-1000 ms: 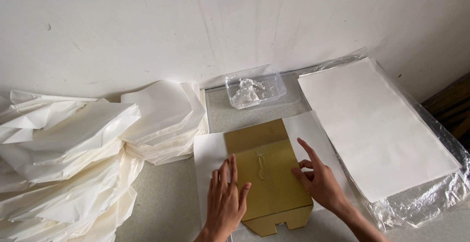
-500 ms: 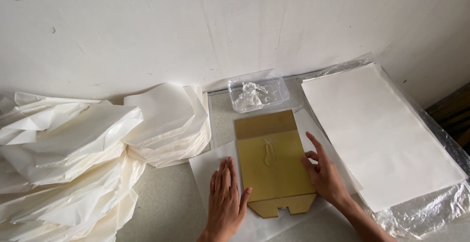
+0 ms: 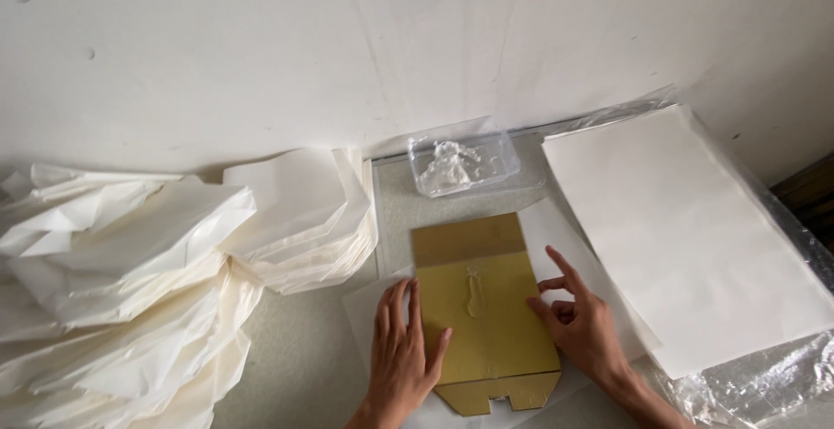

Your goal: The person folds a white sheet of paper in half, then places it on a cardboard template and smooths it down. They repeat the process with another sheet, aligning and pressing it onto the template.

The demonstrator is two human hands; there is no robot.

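Pressing gold cardboard template, left hand, right hand, on white sheet

Speckled grey counter: white paper stack, folded sheets, probably plastic tray.

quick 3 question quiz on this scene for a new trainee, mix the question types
1. True or false: both hands rest flat on the gold card.
2. What lies right of the card? A) stack of white sheets B) heap of folded paper C) clear tray
3. What sits just beyond the card's far edge?

Key
1. False: left hand flat, right hand has curled fingers at the edge.
2. A
3. The clear tray.
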